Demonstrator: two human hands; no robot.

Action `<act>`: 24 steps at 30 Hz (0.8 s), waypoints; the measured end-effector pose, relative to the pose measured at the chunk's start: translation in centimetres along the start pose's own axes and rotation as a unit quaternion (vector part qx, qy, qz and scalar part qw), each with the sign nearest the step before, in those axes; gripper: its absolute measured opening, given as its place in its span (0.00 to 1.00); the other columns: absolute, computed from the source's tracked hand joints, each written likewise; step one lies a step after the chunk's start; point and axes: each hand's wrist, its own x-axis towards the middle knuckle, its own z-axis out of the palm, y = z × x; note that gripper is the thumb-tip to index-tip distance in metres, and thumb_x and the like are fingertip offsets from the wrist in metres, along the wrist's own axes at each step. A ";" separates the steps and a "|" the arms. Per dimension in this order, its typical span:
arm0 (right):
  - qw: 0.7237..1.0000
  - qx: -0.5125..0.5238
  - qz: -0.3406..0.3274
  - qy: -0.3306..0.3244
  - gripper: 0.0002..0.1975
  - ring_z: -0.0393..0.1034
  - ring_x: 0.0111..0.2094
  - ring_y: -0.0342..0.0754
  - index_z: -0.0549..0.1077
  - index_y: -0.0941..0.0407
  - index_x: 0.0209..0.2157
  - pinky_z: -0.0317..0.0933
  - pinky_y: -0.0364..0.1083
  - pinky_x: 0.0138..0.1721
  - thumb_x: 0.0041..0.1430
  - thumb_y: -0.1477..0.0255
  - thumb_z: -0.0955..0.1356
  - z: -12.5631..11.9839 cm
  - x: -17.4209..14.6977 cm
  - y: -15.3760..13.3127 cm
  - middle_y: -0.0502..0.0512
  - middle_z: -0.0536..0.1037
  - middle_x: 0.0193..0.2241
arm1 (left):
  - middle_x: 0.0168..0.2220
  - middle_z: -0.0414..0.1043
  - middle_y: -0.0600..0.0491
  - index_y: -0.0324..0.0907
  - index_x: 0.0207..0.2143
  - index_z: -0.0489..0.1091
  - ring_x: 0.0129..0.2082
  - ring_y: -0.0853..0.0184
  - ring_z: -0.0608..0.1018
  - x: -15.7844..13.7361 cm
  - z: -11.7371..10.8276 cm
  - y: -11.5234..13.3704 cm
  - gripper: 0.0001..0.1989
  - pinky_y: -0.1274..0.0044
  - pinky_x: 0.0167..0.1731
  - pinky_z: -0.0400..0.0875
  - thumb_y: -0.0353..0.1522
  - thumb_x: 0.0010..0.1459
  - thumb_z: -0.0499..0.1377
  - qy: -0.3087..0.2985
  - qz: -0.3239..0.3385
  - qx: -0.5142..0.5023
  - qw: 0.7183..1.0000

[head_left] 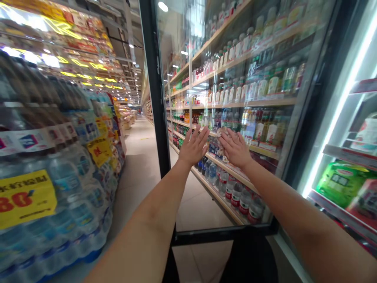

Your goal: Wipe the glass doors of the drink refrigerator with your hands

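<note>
In the head view, you reach both arms toward a glass door [229,94] that stands swung out from the fridge, its pane running from the centre toward one o'clock inside a dark frame [154,78]. Your left hand [193,147], at the centre, faces the pane with fingers spread, its grip wide and holding nothing. Your right hand [234,149], just toward three o'clock, lies nearly flat beside a small pale wad [220,131], possibly cloth; whether that grip has hold of it, you cannot tell. Contact with the glass looks likely, flat palms suiting a broad, smooth surface.

The door's angle probably turns its pane squarely to you, clear of the bright light strip [332,122] at three o'clock. Toward four o'clock, a green bag [344,182] sits front outward, presumably for shoppers to read; at eight o'clock, a yellow price sign [28,198] hangs on wrapped bottles [85,208], likely for the same reason.

By count: two hands, one door, one wad, one green bag, one large price sign and at least one smaller beyond it. The bottles are too many and too blurred to number.
</note>
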 end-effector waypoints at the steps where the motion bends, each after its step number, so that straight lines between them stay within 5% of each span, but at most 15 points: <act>1: 0.999 -0.003 0.044 0.024 0.28 0.46 0.71 0.55 0.63 0.52 0.66 0.43 0.62 0.69 0.65 0.72 0.60 0.0 0.6 0.6 0.56 0.65 0.66 | 0.72 0.43 0.50 0.40 0.72 0.42 0.73 0.56 0.41 0.0 0.0 0.0 0.33 0.55 0.71 0.43 0.38 0.70 0.49 -0.001 0.000 0.002 1.000; 4: 0.951 -0.021 0.268 0.151 0.30 0.46 0.71 0.60 0.60 0.58 0.67 0.48 0.64 0.67 0.63 0.73 0.58 0.0 2.3 2.7 0.63 0.62 0.67 | 0.72 0.43 0.49 0.40 0.72 0.42 0.73 0.56 0.41 -0.1 0.1 -0.1 0.33 0.55 0.71 0.41 0.38 0.70 0.49 0.001 0.004 0.009 1.000; 6: 0.920 -0.024 0.338 0.196 0.32 0.46 0.71 0.60 0.58 0.59 0.68 0.49 0.65 0.66 0.63 0.74 0.57 -0.1 2.4 4.1 0.64 0.60 0.68 | 0.72 0.43 0.50 0.39 0.72 0.43 0.73 0.56 0.41 -0.2 0.2 -0.1 0.33 0.56 0.72 0.40 0.38 0.70 0.48 0.002 0.010 0.012 1.000; 11: 0.965 -0.034 0.244 0.090 0.33 0.44 0.71 0.60 0.57 0.58 0.68 0.46 0.65 0.68 0.62 0.71 0.60 -0.8 -1.2 6.4 0.62 0.59 0.68 | 0.73 0.41 0.50 0.39 0.72 0.42 0.73 0.57 0.39 -0.2 0.1 0.0 0.34 0.55 0.71 0.41 0.38 0.70 0.49 0.000 0.007 0.010 1.000; 15: 0.907 -0.046 0.392 0.148 0.35 0.43 0.71 0.63 0.52 0.62 0.70 0.47 0.71 0.65 0.61 0.72 0.58 -1.1 -2.3 7.5 0.70 0.54 0.69 | 0.73 0.40 0.50 0.39 0.72 0.43 0.73 0.56 0.40 -0.2 0.1 0.0 0.33 0.55 0.71 0.42 0.38 0.70 0.49 -0.002 0.008 0.014 1.000; 20: 0.976 -0.022 0.198 0.092 0.32 0.40 0.72 0.60 0.56 0.60 0.68 0.46 0.65 0.68 0.63 0.70 0.58 -0.7 1.2 6.2 0.64 0.58 0.68 | 0.73 0.40 0.52 0.38 0.72 0.44 0.73 0.56 0.42 -0.1 0.4 -0.2 0.31 0.57 0.72 0.42 0.39 0.71 0.46 0.013 0.012 0.026 0.999; 24: 0.928 -0.019 0.305 0.216 0.31 0.44 0.71 0.61 0.55 0.60 0.68 0.48 0.66 0.66 0.65 0.71 0.55 -0.3 4.5 4.4 0.68 0.58 0.68 | 0.73 0.41 0.52 0.38 0.72 0.44 0.73 0.57 0.41 -0.2 0.4 -0.3 0.32 0.56 0.71 0.43 0.39 0.71 0.48 0.025 0.013 0.031 0.999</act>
